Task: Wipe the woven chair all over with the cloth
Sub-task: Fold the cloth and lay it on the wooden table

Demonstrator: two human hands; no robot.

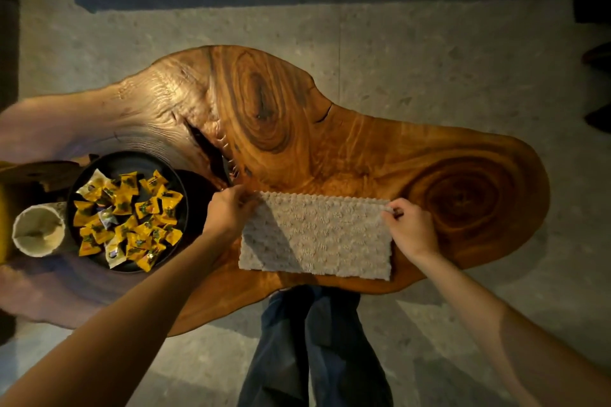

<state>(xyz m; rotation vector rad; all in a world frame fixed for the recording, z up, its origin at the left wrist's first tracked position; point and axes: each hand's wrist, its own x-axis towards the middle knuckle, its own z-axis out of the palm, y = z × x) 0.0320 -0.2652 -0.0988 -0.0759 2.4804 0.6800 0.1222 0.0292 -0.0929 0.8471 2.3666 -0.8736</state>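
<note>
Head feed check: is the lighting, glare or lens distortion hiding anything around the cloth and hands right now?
Head view: warm light pools on the middle of the table and the frame corners fall dark; a pale sheen washes out its left end; the left hand throws a diagonal shadow across the cloth, texture readable; the right hand is well lit; wide-angle stretch bows the forearms near the bottom edge.

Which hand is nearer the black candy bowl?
Left. The left hand pinches the cloth at its far left corner, just right of the black candy bowl; the right hand pinches the far right corner, across the cloth from it.
</note>
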